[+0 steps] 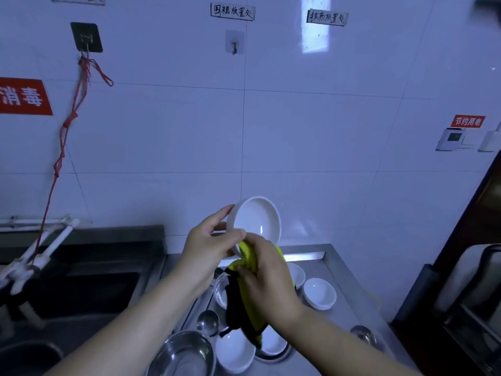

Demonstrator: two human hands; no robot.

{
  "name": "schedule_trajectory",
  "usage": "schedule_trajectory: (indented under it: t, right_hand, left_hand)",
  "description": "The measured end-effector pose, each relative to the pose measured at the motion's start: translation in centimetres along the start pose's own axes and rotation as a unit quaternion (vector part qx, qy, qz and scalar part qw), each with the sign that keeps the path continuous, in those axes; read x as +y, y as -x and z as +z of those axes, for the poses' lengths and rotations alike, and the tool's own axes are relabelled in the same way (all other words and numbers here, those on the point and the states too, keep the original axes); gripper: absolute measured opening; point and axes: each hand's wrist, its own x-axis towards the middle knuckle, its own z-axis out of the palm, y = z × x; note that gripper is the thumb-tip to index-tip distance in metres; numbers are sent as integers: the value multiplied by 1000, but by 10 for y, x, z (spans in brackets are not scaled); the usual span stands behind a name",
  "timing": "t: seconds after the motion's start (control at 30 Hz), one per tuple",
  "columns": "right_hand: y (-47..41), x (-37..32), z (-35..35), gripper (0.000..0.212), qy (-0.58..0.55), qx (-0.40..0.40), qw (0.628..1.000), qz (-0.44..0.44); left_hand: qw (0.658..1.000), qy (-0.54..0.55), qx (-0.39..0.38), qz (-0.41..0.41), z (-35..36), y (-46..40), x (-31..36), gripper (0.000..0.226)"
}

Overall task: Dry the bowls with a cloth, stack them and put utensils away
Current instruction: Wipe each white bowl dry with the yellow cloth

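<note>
Right hand [267,283] clutches yellow cloth [250,260]; left hand [210,246] tilts white bowl [254,221].

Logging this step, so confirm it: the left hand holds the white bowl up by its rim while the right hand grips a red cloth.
One detail is wrong: the cloth is yellow, not red. The head view shows the left hand holding the white bowl by its rim and the right hand gripping that cloth.

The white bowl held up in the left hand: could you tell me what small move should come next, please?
Probably wipe inside the white bowl: the left hand grips its rim, tilted open, while the right hand holds the yellow cloth only at its lower edge.
</note>
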Motion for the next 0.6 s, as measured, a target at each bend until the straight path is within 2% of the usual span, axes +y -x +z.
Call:
schedule_trajectory:
  t: [0.03, 0.1, 0.13, 0.2, 0.27, 0.33, 0.4, 0.47, 0.53, 0.6]
  right_hand:
    - [2, 1, -1, 54, 2, -5, 1000, -16]
    - [5, 14, -7, 50, 49, -29, 993, -103]
    - [4, 25, -13, 42, 108, -39, 978, -172]
    - [-3, 47, -25, 24, 224, -59, 925, -301]
    - [-12, 58, -32, 15, 270, -64, 890, -362]
    - [-15, 56, -31, 17, 277, -50, 893, -351]
    - [-15, 48, -24, 26, 265, -13, 923, -279]
    - [-15, 35, -17, 35, 218, 35, 957, -186]
    - [-12, 23, -10, 37, 160, 46, 977, -132]
    - [-8, 19, -6, 43, 128, 36, 983, -127]
  left_hand:
    - [1000, -1, -5, 2, -1, 1, 0, 50]
    - [999, -24, -27, 10, -4, 1, 4, 48]
    - [998, -38, -41, 10, -7, 0, 8, 46]
    - [995, -60, -83, -1, -14, -2, 19, 42]
    - [990, -87, -114, -11, -18, -6, 28, 40]
    - [993, -73, -88, -9, -15, -8, 28, 34]
    - [997, -44, -60, 4, -8, -6, 21, 42]
    - [995, -40, -77, 40, -1, -1, 9, 53]
    - [994, -49, -75, 69, 3, 3, 5, 46]
    - [992, -68, -65, 82, 3, 2, 9, 40]
